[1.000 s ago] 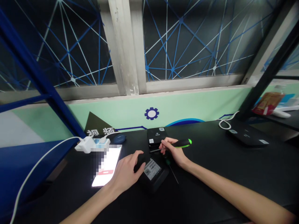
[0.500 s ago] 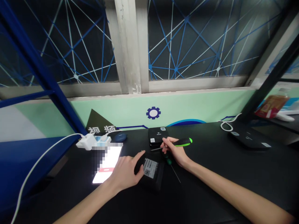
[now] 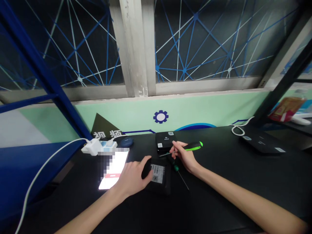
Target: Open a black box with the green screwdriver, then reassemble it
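My left hand (image 3: 134, 175) grips the left side of a flat black device (image 3: 165, 183) lying on the black table. Its thumb and index finger are apart along the edge, with the thumb by a white printed label; the other fingers are partly hidden. A screwdriver (image 3: 193, 147) with a black and bright green handle is pinched in my right hand (image 3: 185, 157), its thin shaft pointing left above the device's far edge. Under that hand lies a second screwdriver (image 3: 176, 168), dark green at the handle end, its shaft toward me. Behind them sits a black box (image 3: 165, 140) with small stickers.
On the left, a lit phone screen (image 3: 115, 169), partly pixelated, is beside my left hand. White plugs (image 3: 91, 147) on a power strip, a cable and a dark blue rounded case (image 3: 126, 142) stand behind. Another black device (image 3: 262, 143) and a white cable (image 3: 237, 130) lie at right.
The screwdriver in my right hand has shifted slightly right and up. My left thumb has moved a little over the device's edge, and the device looks slightly turned. The view has shifted a little.
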A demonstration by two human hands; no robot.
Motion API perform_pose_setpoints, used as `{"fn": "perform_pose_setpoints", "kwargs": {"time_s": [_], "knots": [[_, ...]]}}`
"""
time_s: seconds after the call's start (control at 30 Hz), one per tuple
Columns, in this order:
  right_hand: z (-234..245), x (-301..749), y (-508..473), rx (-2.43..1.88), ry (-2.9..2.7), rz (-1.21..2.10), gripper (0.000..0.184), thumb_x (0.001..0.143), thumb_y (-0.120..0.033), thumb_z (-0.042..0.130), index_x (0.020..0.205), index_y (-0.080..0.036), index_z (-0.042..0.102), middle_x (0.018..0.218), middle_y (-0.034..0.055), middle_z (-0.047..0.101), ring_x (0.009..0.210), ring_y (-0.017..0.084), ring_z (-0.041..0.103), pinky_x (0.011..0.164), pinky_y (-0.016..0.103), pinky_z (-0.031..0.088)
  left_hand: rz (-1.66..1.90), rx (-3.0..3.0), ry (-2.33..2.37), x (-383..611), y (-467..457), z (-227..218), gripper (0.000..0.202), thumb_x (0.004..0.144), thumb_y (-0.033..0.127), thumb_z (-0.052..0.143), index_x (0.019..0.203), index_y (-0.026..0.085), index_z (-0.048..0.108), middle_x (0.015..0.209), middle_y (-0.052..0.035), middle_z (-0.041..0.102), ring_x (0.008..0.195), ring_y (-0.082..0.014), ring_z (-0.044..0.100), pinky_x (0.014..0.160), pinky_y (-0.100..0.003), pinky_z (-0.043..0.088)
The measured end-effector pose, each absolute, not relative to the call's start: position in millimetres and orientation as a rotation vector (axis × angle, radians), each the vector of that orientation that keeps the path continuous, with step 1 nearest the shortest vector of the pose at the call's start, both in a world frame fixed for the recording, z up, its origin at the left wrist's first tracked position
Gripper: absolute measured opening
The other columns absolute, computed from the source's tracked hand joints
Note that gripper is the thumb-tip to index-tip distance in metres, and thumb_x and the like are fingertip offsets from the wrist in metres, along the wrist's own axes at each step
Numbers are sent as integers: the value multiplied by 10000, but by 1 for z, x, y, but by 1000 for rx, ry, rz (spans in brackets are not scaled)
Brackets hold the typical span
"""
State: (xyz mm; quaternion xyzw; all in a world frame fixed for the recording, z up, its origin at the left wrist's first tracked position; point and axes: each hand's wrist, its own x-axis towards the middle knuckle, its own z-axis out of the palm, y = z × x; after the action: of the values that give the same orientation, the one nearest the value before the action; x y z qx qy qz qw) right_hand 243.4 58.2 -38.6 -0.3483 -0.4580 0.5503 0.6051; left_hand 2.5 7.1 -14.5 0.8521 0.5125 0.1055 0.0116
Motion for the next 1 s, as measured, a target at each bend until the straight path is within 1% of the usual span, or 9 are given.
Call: {"fn": "perform_pose_setpoints", "kwargs": {"time_s": [0.07, 0.13, 0.27, 0.43, 0.57, 0.7, 0.83, 1.0], "knots": [[-40, 243, 58, -802, -1063, 1290, 432, 827, -444, 710, 562, -166, 511, 644, 34, 656, 504, 114, 555, 475, 230, 435, 313, 2674, 1593, 1, 9, -18, 527, 956, 453, 389, 1430, 225, 426, 633, 3, 616, 593, -218, 615, 559, -264, 344], [-40, 243, 59, -793, -1062, 1299, 429, 834, -441, 704, 567, -166, 512, 647, 33, 656, 500, 113, 553, 472, 229, 432, 285, 2677, 1607, 0, 10, -22, 521, 967, 459, 370, 1434, 237, 433, 633, -1, 614, 583, -217, 609, 564, -268, 345], [-41, 244, 60, -781, -1047, 1308, 430, 824, -454, 709, 569, -166, 516, 646, 30, 651, 497, 113, 552, 465, 229, 426, 298, 2637, 1676, 3, 9, -24, 521, 970, 476, 363, 1413, 216, 447, 627, -4, 608, 595, -219, 613, 568, -267, 342], [-41, 244, 60, -769, -1044, 1317, 440, 828, -448, 702, 557, -165, 502, 632, 27, 638, 484, 110, 544, 455, 224, 411, 325, 2545, 1729, 7, 7, -21, 440, 967, 485, 373, 1287, 201, 478, 582, 22, 569, 539, -209, 585, 523, -252, 285], [-39, 245, 60, -753, -1046, 1300, 447, 851, -426, 679, 540, -163, 497, 614, 24, 630, 465, 104, 533, 442, 217, 399, 314, 2516, 1776, 8, 7, -19, 390, 973, 494, 372, 1211, 204, 477, 586, 20, 566, 516, -206, 578, 498, -242, 235], [-36, 246, 60, -742, -1030, 1259, 450, 849, -411, 676, 522, -167, 485, 562, 16, 613, 414, 100, 506, 401, 212, 373, 290, 2535, 1788, 8, 8, -21, 387, 980, 491, 367, 1241, 220, 460, 595, 17, 569, 529, -214, 584, 489, -241, 222], [-35, 247, 60, -738, -1036, 1226, 458, 848, -399, 673, 506, -175, 466, 519, 12, 601, 378, 96, 480, 372, 209, 360, 268, 2537, 1779, 8, 10, -22, 425, 989, 503, 340, 1291, 224, 450, 595, 14, 572, 533, -215, 590, 491, -238, 233], [-35, 249, 60, -737, -1074, 1195, 469, 852, -395, 662, 491, -180, 454, 498, 7, 594, 359, 93, 470, 357, 209, 354, 270, 2522, 1771, 9, 9, -22, 435, 992, 500, 332, 1302, 222, 456, 610, 8, 588, 553, -218, 603, 502, -240, 257]]}}
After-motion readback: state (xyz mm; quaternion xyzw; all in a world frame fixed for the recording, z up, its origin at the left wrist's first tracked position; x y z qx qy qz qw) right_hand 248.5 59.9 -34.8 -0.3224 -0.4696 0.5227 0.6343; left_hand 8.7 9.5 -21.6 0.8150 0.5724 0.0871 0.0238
